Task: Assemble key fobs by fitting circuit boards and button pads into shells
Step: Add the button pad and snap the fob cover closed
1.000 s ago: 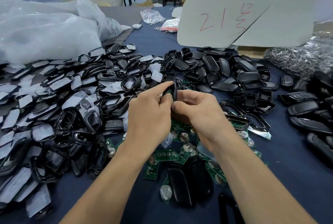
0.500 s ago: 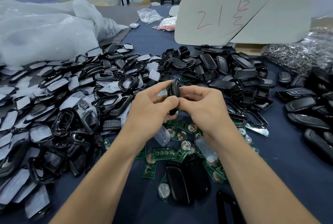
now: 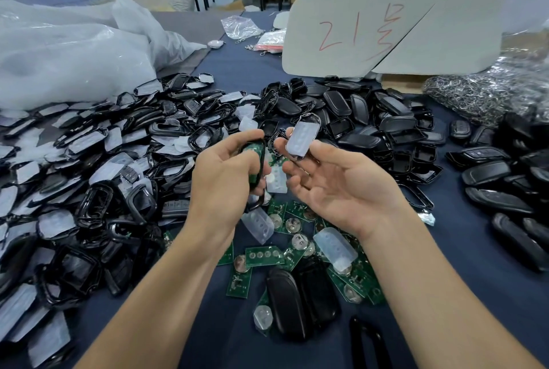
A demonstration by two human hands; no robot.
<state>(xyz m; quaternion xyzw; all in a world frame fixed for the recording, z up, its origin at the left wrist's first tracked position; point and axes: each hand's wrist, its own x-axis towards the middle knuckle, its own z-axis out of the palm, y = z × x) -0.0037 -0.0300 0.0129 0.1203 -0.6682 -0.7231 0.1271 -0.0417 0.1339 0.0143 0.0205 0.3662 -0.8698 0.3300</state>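
Black plastic key-fob frame (image 3: 262,160) with green circuit board (image 3: 254,150) seated, left hand (image 3: 225,181) fingers curled round it, near right hand (image 3: 335,187) pinching black shell half lined with translucent button pad (image 3: 303,138), above blue surface (image 3: 463,253); likely light, stiff, slick, so grip rims.

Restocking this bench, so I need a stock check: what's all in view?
Pad shells: many, black-white, left pile.
Back shells: many, black, centre back.
Boards: many, green, below hands.
Loose pads: few, translucent, among boards.
Closed fobs: many, black, right edge.
Rings: heap, silver, far right.
Bags: several, white, far left.
Sign: one, white, red writing, back.
Table: one, dark blue.
Left hand: grips board shell, black-green.
Right hand: pinches held pad shell.
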